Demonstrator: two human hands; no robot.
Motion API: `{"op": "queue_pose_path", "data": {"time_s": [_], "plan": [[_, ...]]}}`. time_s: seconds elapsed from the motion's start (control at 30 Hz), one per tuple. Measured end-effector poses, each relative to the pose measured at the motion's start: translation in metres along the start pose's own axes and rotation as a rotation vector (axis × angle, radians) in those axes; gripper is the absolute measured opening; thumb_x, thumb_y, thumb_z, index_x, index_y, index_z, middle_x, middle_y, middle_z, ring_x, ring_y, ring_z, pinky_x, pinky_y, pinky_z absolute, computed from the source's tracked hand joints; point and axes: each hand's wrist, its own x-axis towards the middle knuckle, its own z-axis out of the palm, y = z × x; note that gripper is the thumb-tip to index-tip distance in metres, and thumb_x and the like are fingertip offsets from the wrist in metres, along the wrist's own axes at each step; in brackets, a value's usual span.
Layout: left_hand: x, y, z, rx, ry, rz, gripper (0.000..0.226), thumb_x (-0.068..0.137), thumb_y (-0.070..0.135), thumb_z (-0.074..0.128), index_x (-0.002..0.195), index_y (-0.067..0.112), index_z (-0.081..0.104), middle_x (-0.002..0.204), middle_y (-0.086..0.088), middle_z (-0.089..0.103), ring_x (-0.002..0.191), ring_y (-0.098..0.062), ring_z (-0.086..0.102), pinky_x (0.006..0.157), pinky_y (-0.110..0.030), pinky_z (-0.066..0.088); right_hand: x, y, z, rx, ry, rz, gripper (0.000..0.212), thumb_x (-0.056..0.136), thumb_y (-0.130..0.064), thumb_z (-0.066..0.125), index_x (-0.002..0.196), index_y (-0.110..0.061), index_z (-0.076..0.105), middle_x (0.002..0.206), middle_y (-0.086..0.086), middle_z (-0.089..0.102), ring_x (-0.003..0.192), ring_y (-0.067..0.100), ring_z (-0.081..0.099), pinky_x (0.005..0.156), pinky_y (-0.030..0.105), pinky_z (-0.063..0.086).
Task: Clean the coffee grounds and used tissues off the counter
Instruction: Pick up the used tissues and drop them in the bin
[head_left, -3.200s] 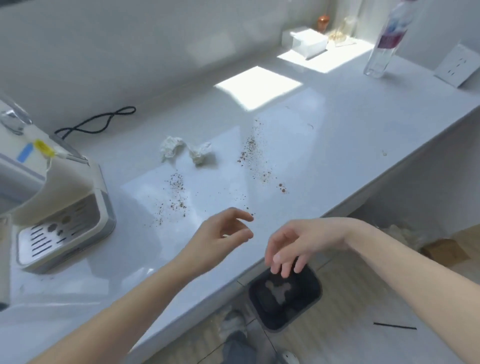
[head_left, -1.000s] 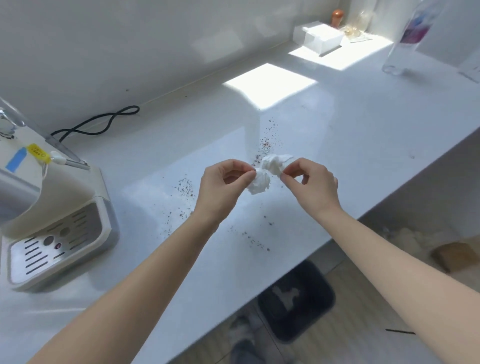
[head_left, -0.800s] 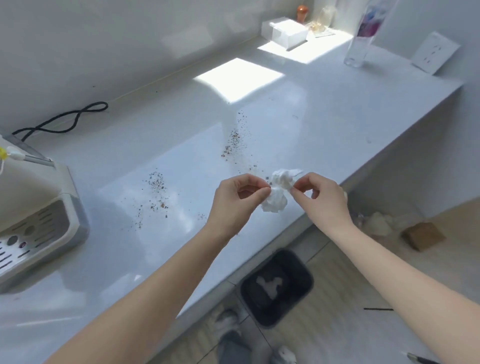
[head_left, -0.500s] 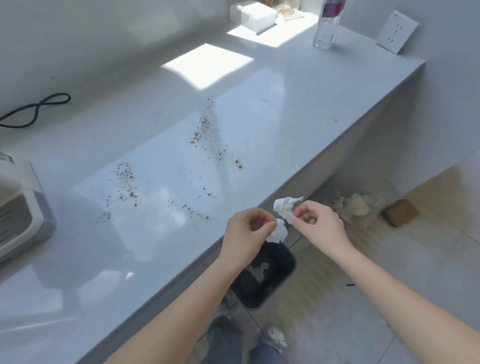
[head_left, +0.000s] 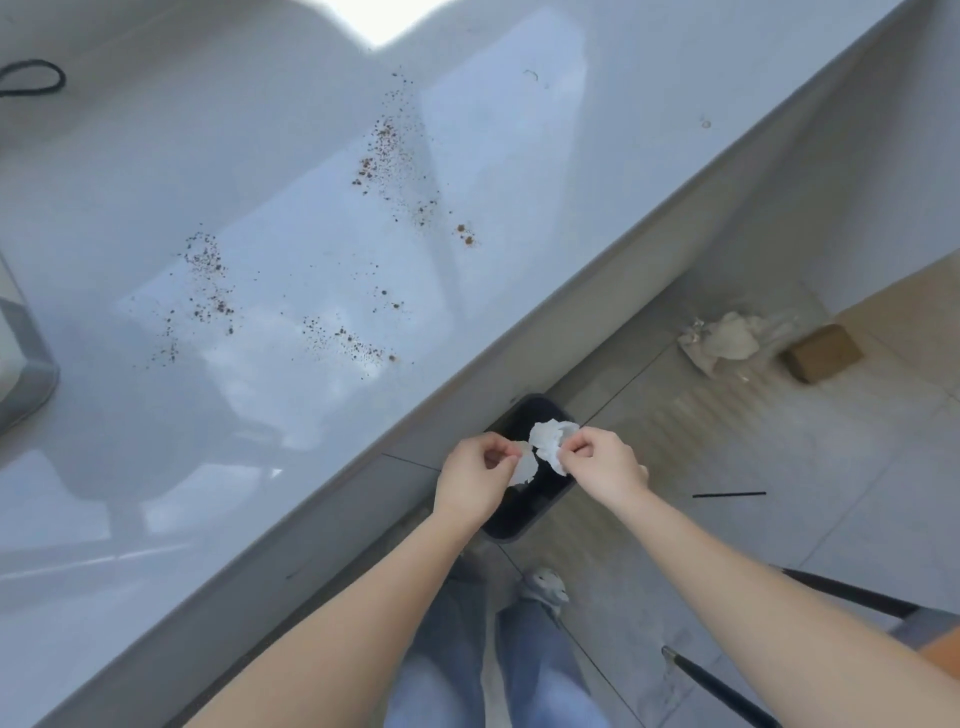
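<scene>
Both hands are off the counter (head_left: 519, 130), past its front edge, above a dark bin (head_left: 540, 506) that stands on the floor just below that edge. The left hand (head_left: 475, 480) has its grip pinched on a crumpled white tissue (head_left: 523, 469), thumb and forefinger closed on its upper corner. The right hand (head_left: 602, 465) has its grip pinched the same way on a second crumpled tissue (head_left: 551, 439), which sits slightly higher than the first. The two wads are just beside each other, perhaps touching, and both hang over the bin's open top.

Coffee grounds (head_left: 389, 161) are still scattered on the counter's pale, glossy top. One streak runs from mid-counter toward the front edge, a second cluster lies further toward the left end, and a thinner line lies between them, nearer the front edge. At the left edge of the view, the grey corner of an appliance (head_left: 26, 364) sits on the counter, and a loop of black cord (head_left: 36, 83) lies near the back left corner.

On the floor beyond the bin lie a heap of crumpled pale material (head_left: 727, 340) and a small brown block (head_left: 823, 353) beside it. A thin black stick (head_left: 730, 494) lies to the right of the bin.
</scene>
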Motion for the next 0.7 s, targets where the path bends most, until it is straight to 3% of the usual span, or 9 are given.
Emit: {"op": "queue_pose_path", "data": {"time_s": [0.1,0.2,0.27,0.33,0.43,0.5,0.63,0.7], "plan": [[0.005,-0.013,0.006,-0.027,-0.018,-0.057,0.019,0.084,0.013,0.056,0.082,0.028,0.067,0.076,0.02,0.064,0.08,-0.009,0.063,0.067,-0.012,0.043,0.008,0.001,0.011,-0.012,-0.145,0.033,0.024,0.078,-0.037,0.059,0.101,-0.032,0.062,0.09,-0.014,0.067,0.098,0.015,0.06,0.096,0.038,0.038],[0.011,-0.019,0.007,0.017,-0.138,-0.085,0.031,0.087,0.013,0.054,0.115,0.021,0.064,0.113,0.008,0.067,0.112,-0.014,0.06,0.089,-0.017,0.044,0.013,0.0,0.016,-0.011,-0.231,0.036,0.045,0.08,-0.036,0.059,0.124,-0.028,0.053,0.106,-0.006,0.065,0.112,0.021,0.056,0.105,0.043,0.038],[0.012,-0.02,0.005,0.1,-0.208,-0.057,0.045,0.089,0.018,0.053,0.134,0.02,0.051,0.14,0.003,0.053,0.129,-0.014,0.047,0.1,-0.019,0.032,0.013,-0.002,0.017,-0.029,-0.213,0.018,0.044,0.083,-0.034,0.057,0.126,-0.028,0.052,0.116,-0.003,0.064,0.115,0.022,0.055,0.106,0.044,0.038],[0.009,-0.016,0.002,0.152,-0.242,-0.009,0.052,0.092,0.023,0.051,0.143,0.02,0.039,0.151,0.001,0.039,0.138,-0.013,0.035,0.102,-0.016,0.024,0.012,-0.006,0.015,-0.061,-0.175,-0.029,0.04,0.085,-0.033,0.054,0.125,-0.029,0.053,0.122,-0.003,0.063,0.117,0.021,0.054,0.106,0.043,0.038],[0.007,-0.01,-0.003,0.235,-0.275,0.055,0.06,0.097,0.031,0.044,0.15,0.018,0.021,0.159,-0.002,0.022,0.146,-0.015,0.019,0.118,-0.029,0.017,0.009,-0.013,0.01,-0.104,-0.131,-0.138,0.037,0.087,-0.03,0.051,0.124,-0.027,0.056,0.126,-0.003,0.062,0.117,0.02,0.055,0.103,0.04,0.041],[0.006,-0.005,-0.009,0.274,-0.282,0.105,0.062,0.098,0.034,0.041,0.151,0.017,0.015,0.16,-0.001,0.017,0.147,-0.016,0.015,0.119,-0.036,0.016,0.006,-0.02,0.006,-0.125,-0.1,-0.232,0.035,0.089,-0.027,0.05,0.123,-0.025,0.058,0.128,-0.003,0.062,0.117,0.02,0.056,0.101,0.038,0.044],[-0.006,0.012,-0.017,0.221,-0.224,0.234,0.062,0.096,0.031,0.043,0.15,0.016,0.015,0.159,0.0,0.02,0.145,-0.012,0.018,0.117,-0.025,0.014,-0.012,-0.037,0.001,-0.219,0.136,-0.483,0.029,0.088,-0.022,0.049,0.115,-0.024,0.061,0.122,-0.006,0.063,0.116,0.019,0.053,0.095,0.034,0.042],[-0.017,0.022,-0.02,0.195,-0.202,0.3,0.063,0.096,0.029,0.044,0.15,0.014,0.015,0.158,-0.002,0.022,0.145,-0.013,0.019,0.119,-0.031,0.016,-0.024,-0.044,-0.001,-0.236,0.238,-0.578,0.029,0.088,-0.02,0.049,0.115,-0.024,0.06,0.124,-0.007,0.061,0.119,0.016,0.049,0.102,0.035,0.037]]}}
